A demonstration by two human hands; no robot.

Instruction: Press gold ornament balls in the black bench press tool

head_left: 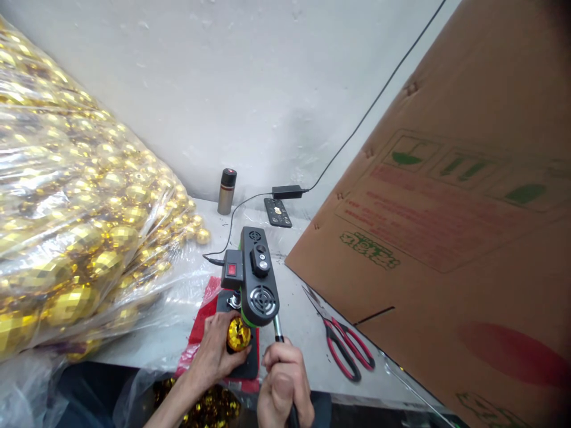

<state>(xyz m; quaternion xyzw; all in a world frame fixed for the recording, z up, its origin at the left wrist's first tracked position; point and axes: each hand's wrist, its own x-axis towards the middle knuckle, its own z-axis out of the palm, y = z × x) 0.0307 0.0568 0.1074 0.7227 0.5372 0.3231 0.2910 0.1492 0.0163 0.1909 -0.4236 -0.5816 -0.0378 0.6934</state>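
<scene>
A shiny gold faceted ball (238,334) is pinched in my left hand (218,345), thumb and fingers around its sides, beneath the front end of a black bench machine (259,276). My right hand (286,380) is wrapped around the lever handle (279,333) that slants out from the machine's right side. A red switch (232,269) sits on the box at the machine's left. Under the ball lies the machine's dark base (245,370), on a red cloth (196,336). The contact between ball and machine head is partly hidden.
A big clear plastic bag of gold balls (89,238) fills the left. A cardboard box (423,238) leans in on the right, near red-and-black scissors (341,342). Behind the machine are a flask (226,191), a phone (277,213) and a power adapter (288,192) with its cord.
</scene>
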